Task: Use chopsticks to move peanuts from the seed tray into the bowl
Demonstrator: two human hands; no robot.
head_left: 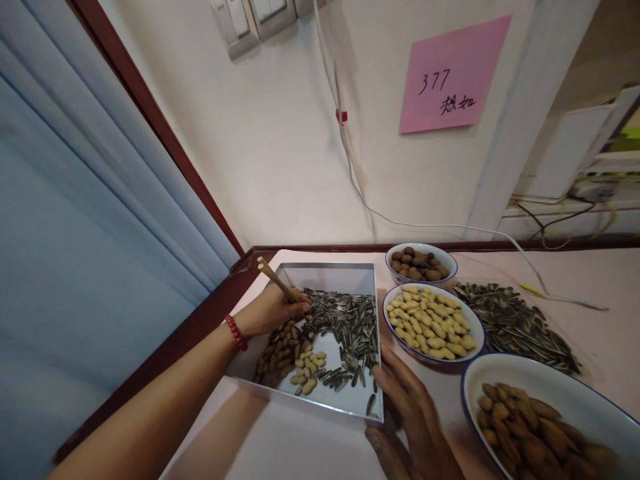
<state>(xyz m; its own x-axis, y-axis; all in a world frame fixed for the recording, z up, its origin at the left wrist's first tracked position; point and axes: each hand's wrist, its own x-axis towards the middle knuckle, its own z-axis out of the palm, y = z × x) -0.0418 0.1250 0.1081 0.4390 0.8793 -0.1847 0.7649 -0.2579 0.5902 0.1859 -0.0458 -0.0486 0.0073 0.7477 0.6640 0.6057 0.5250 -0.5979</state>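
Observation:
My left hand (273,311) is closed around a pair of wooden chopsticks (277,280), whose upper ends stick up toward the wall; the tips are hidden behind the hand, down in a white square tray (325,273). The tray holds sunflower seeds (350,327), shelled peanuts (310,370) and brown almonds (277,347). A red bead bracelet (235,333) sits on my left wrist. My right hand (415,417) rests on the tray's near right corner, fingers against its edge.
To the right stand a bowl of peanuts (433,323), a small bowl of dark nuts (420,265) and a bowl of almonds (540,427). Loose sunflower seeds (515,323) lie on the pink table. A white cable (350,167) runs down the wall; blue curtain (75,200) hangs at the left.

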